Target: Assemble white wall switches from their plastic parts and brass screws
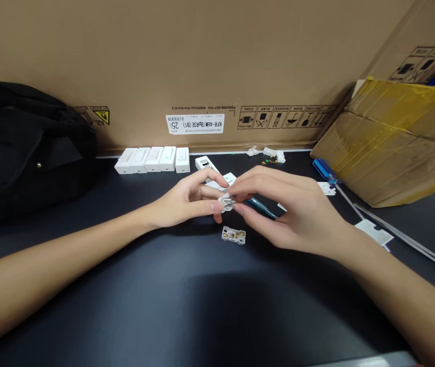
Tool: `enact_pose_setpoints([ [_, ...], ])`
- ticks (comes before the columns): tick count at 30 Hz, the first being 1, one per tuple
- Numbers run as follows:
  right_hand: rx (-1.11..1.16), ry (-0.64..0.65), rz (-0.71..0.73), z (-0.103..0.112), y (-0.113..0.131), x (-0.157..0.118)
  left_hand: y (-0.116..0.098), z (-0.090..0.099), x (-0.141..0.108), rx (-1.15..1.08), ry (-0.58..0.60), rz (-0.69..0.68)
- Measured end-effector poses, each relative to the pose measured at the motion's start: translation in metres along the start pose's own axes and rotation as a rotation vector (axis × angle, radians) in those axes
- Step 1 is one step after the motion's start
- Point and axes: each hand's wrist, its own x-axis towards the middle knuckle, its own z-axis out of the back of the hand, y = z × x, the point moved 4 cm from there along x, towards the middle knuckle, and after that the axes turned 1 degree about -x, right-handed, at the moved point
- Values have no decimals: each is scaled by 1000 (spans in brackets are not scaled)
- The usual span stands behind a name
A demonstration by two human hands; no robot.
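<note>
My left hand [194, 199] pinches a small white plastic switch part [225, 203] between thumb and fingers, above the dark table. The fingertips of my right hand [278, 204] are closed at the same part from the other side; whether they hold a smaller piece there is hidden. Just below, a white switch base [233, 235] with brass-coloured contacts lies on the table. Behind the hands sit a white switch housing [206, 164] with an opening and another white piece [229, 179], partly covered by my fingers. A teal-handled tool [261, 208] shows under my right hand.
Several white switches [146, 159] stand in a row at the back left, near a black bag [29, 148]. Small white and brass parts [274, 156] lie at the back. A blue-handled screwdriver [326, 172], white plates [375, 232] and a taped cardboard box [389, 142] are on the right.
</note>
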Motion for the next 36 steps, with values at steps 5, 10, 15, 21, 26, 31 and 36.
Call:
enact_pose_setpoints([
  [5, -26, 2, -6, 0, -3, -1, 2, 1, 0, -20, 1, -16],
  [10, -49, 7, 8, 0, -2, 0, 1, 1, 0, -5, -10, -18],
  [15, -129, 15, 17, -1, -2, 1, 1, 2, 0, 23, -27, -17],
  [21, -202, 10, 9, -5, -2, -1, 2, 2, -1, 63, -71, -27],
  [26, -206, 6, -9, -6, -4, -1, 0, 1, -2, 73, -65, -48],
  [31, -242, 13, 3, -8, -1, 0, 0, 0, -3, 101, -59, -28],
  [36, -236, 10, 23, -10, 0, 0, 1, 0, -4, 105, -45, -14],
])
